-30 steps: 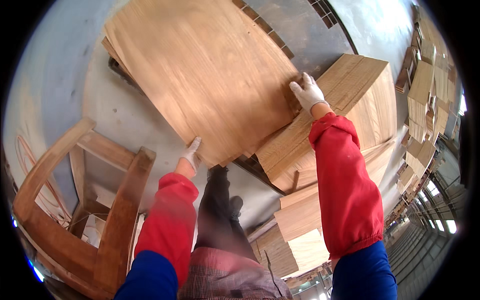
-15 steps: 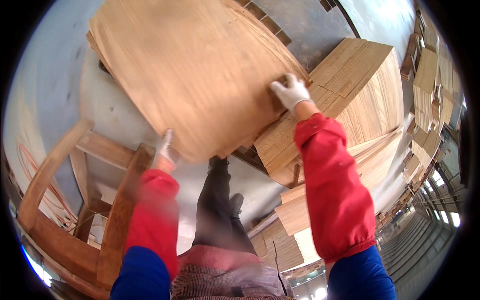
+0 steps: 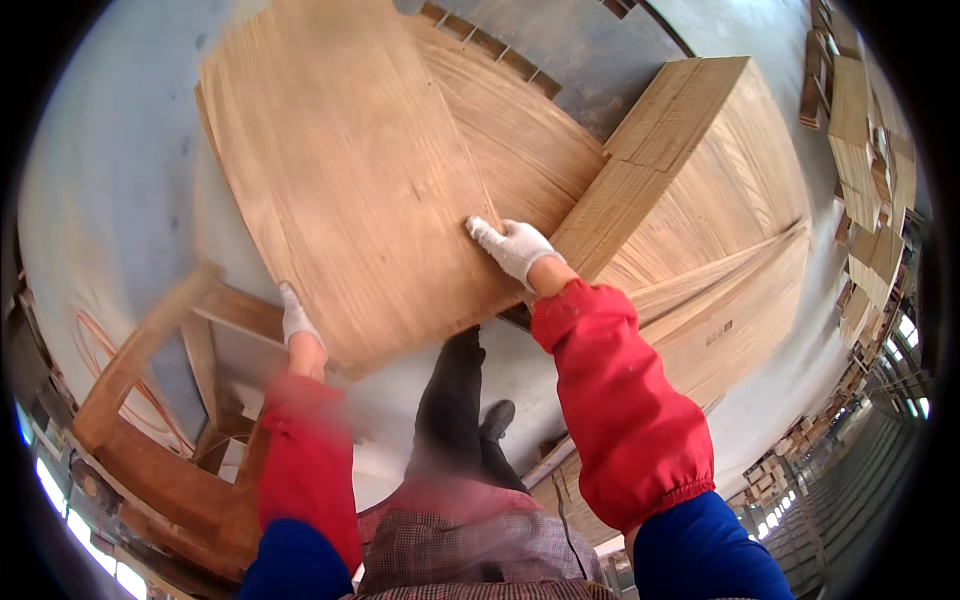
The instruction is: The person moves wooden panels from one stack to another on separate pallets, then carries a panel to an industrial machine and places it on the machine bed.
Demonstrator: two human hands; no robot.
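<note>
A wide, light-brown wooden panel slants across the upper middle in both my hands. My left hand, in a white glove, grips its left edge near the near corner. On the right edge, my white-gloved right hand has its thumb on top and its fingers partly hidden around the edge. Beneath the panel lies another wooden panel, uncovered along its right side. Right of my right hand stands a stack of boards, their edges and a broad grained face showing.
At lower left is a curved brown wooden frame, with an orange hose on the floor behind it. Small wooden blocks line up beyond the panels. More board stacks stand at far right. My legs are just below the panel.
The top panel has shifted left and turned against the one below, baring more of that panel's right side. My right hand has moved left and nearer with it; my left hand has moved slightly left.
</note>
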